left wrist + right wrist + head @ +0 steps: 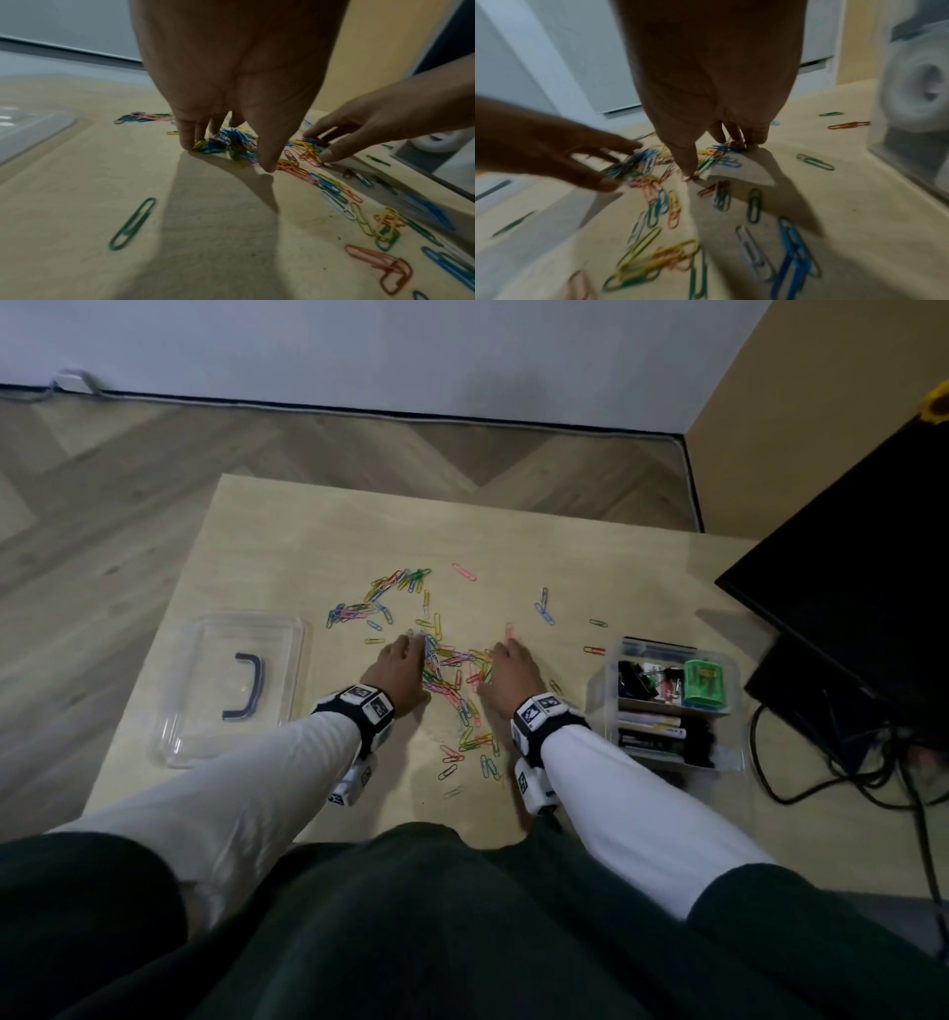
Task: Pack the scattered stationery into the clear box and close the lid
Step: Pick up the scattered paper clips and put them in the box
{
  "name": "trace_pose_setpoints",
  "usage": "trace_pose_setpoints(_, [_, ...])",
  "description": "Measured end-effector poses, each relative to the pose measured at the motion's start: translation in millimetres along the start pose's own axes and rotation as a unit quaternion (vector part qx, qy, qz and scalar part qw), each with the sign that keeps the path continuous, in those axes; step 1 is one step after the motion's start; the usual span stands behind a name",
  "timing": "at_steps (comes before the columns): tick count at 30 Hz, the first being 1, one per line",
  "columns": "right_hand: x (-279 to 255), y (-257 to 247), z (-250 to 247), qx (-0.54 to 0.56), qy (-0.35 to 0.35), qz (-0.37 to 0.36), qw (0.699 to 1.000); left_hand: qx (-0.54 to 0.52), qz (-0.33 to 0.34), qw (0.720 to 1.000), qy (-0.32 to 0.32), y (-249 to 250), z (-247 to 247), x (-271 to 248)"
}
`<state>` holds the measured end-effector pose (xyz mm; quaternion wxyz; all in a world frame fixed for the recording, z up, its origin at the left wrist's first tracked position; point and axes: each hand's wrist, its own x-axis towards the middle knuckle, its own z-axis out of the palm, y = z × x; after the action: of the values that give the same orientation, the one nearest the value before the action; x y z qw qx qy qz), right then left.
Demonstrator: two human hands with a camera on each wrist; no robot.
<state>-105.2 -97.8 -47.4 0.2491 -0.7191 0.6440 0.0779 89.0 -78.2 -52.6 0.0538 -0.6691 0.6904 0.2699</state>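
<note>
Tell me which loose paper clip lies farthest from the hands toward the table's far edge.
The single pink paper clip, alone beyond the colourful cluster; every other clip lies nearer the left hand and right hand.

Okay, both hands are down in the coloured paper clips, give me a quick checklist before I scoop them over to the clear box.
1. Left hand and right hand flank the heap of coloured paper clips: ok.
2. Clips actually gripped: cannot tell; fingertips touch the heap, nothing is lifted.
3. Clear plastic box open to receive, on the right: ok.
4. Room in the box: cannot tell; black binder clips, a green case and markers already sit inside.
5. Clear lid with dark handle within reach, on the left of the wooden table: ok.
6. All clips gathered: not ok; strays lie at the far cluster and near the table's front edge.
</note>
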Motion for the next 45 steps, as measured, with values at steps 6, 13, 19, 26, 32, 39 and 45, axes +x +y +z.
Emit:
trace_pose_setpoints(6, [-19.2, -26.3, 15.7, -0.105, 0.055, -0.105, 0.987, 0.107, 0.053, 0.993, 0.005, 14.9, -2.9, 1.5])
trace_pose_setpoints(13, [-36.4, -27.9, 18.9, -0.089, 0.065, -0.146, 0.983, 0.033, 0.076, 0.997, 0.005, 12.7, 2.4, -12.7])
trace_pose_setpoints(19, [-48.9, -14.8, 22.4, -0.057, 0.082, -0.138, 0.985, 0.025, 0.087, 0.996, 0.014, 9.8, -0.5, -27.6])
trace_pose_setpoints(26, [-59.9, -0.1, 9.3, 0.004, 0.114, -0.097, 0.989, 0.019, 0.059, 0.997, 0.054, 15.1, -5.5, -42.5])
trace_pose_setpoints(32, [-65.5, 10.0, -5.4, 0.108, 0.141, -0.032, 0.984, -0.015, 0.008, 0.995, 0.094, 22.0, -8.0, -56.0])
trace_pose_setpoints(39, [-76.5, 26.4, -21.9, 0.257, 0.147, -0.012, 0.955, -0.072, -0.011, 0.986, 0.147, 38.3, -12.9, -71.7])
trace_pose_setpoints(45, [-81.7, 45.3, -36.4, 0.353, 0.13, -0.026, 0.926, -0.167, -0.011, 0.972, 0.166, 59.4, -21.5, -84.2])
